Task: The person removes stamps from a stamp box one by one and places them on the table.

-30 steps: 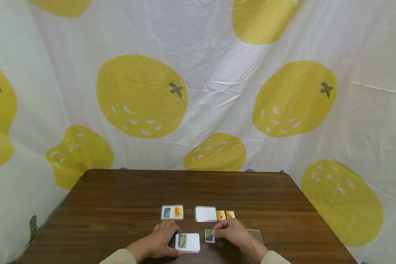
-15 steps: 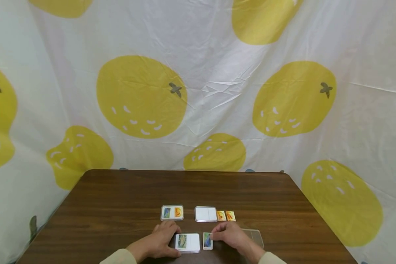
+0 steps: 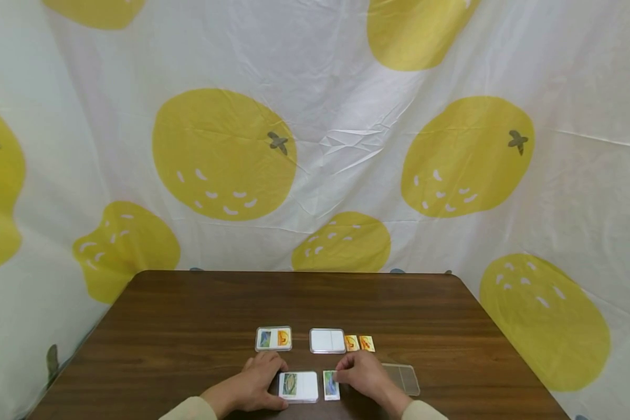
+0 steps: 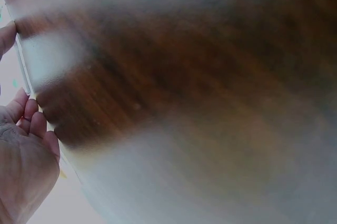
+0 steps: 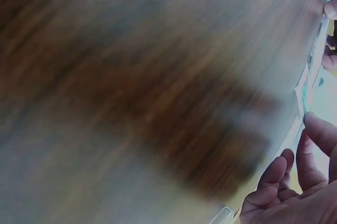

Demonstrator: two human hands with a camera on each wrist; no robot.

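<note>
Near the table's front edge, my left hand (image 3: 258,380) holds a flat clear card case (image 3: 307,386) by its left side, thumb at the near edge and fingers at the far edge. Inside the case lies a white card with a green oval picture on its left half. Just right of it, my right hand (image 3: 364,376) pinches a small picture card (image 3: 329,389), blue and green with a white border, by its right edge. The right wrist view shows thumb and index finger meeting on the thin card edge; the left wrist view catches the left hand (image 4: 26,155) at the case's edge.
Behind sit a case with a blue and an orange picture (image 3: 265,338) and a case with a blank white insert (image 3: 327,340). Two small orange cards (image 3: 366,343) lie beside the latter. A transparent lid (image 3: 408,379) rests right of my right hand, on the brown table (image 3: 189,303).
My right hand has brought the small picture card slightly nearer to me and left, and straightened it beside the case. The left hand stays put.
</note>
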